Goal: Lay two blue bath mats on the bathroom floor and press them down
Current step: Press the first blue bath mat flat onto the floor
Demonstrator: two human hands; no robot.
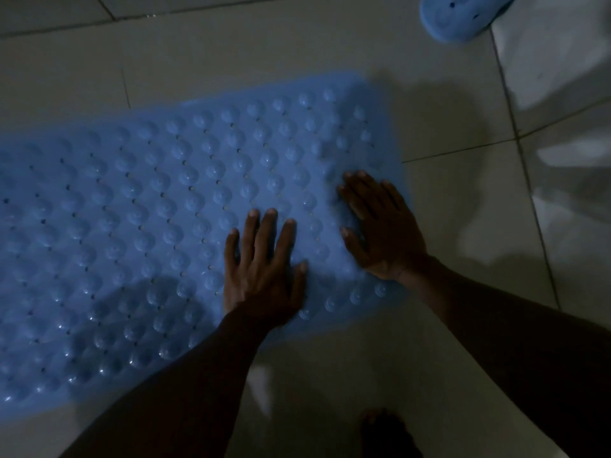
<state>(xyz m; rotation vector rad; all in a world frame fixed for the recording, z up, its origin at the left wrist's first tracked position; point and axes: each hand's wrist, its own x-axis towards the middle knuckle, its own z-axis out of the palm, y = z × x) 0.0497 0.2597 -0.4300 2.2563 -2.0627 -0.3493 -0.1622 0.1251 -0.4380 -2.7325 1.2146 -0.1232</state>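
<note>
A blue bath mat [148, 226] with rows of round bumps and small holes lies flat on the pale tiled floor [231, 54], running from the left edge to right of centre. My left hand [264, 269] presses flat on it with fingers spread, near its right end. My right hand [380, 226] lies flat on the mat's right edge, fingers straight. A second blue mat [459, 14] shows only as a curled corner at the top right.
Dark grout lines cross the floor tiles. A white fixture or wall base [568, 77] stands at the right. My bare foot [386, 434] is on the floor at the bottom. The room is dim.
</note>
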